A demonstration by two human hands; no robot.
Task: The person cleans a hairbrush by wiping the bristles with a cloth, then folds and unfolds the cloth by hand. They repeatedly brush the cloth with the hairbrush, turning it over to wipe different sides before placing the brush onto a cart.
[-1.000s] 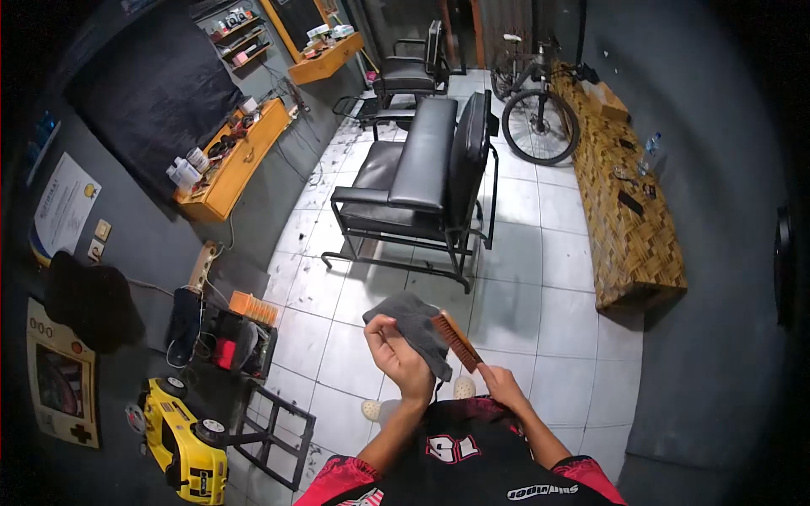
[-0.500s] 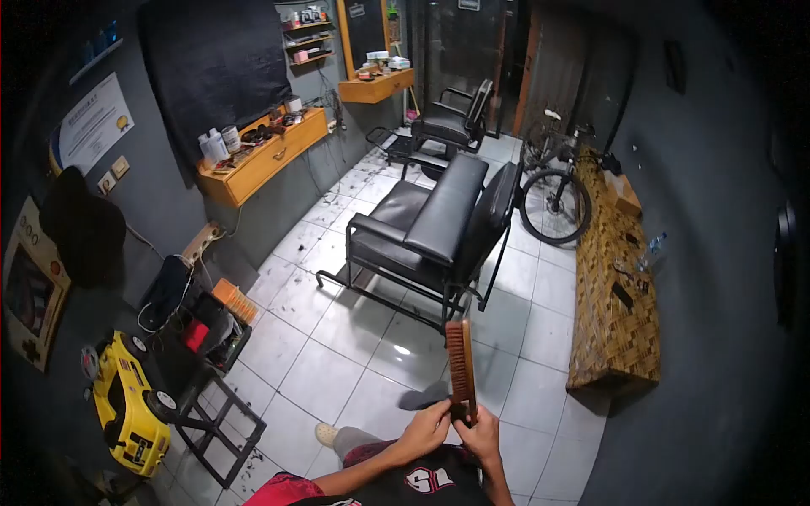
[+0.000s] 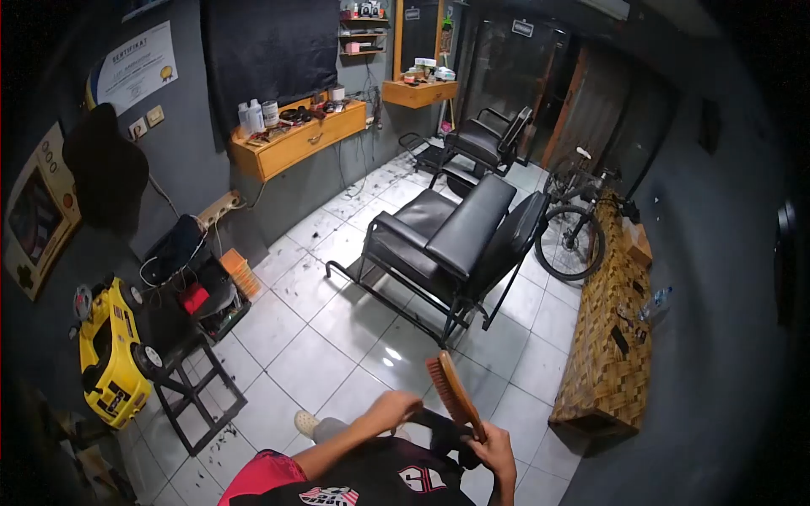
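Observation:
My right hand is wrapped round the handle end of a wooden bristle brush, which tilts up and to the left, its reddish-brown bristles facing left. My left hand is to the left of it with curled fingers, away from the brush. A dark, soft-looking item stretches between the two hands in front of my black shirt. Its left end overlaps the left fingertips, and I cannot tell what it is.
A black barber chair stands ahead on white tiles. Wooden drawer shelves line the left wall. At lower left are a yellow toy car and a black frame. A bicycle and a woven-pattern bench stand right.
My left hand has left the brush and moved left. The brush has tipped leftward and lowered in my right hand. The view has shifted, so the room sits further right.

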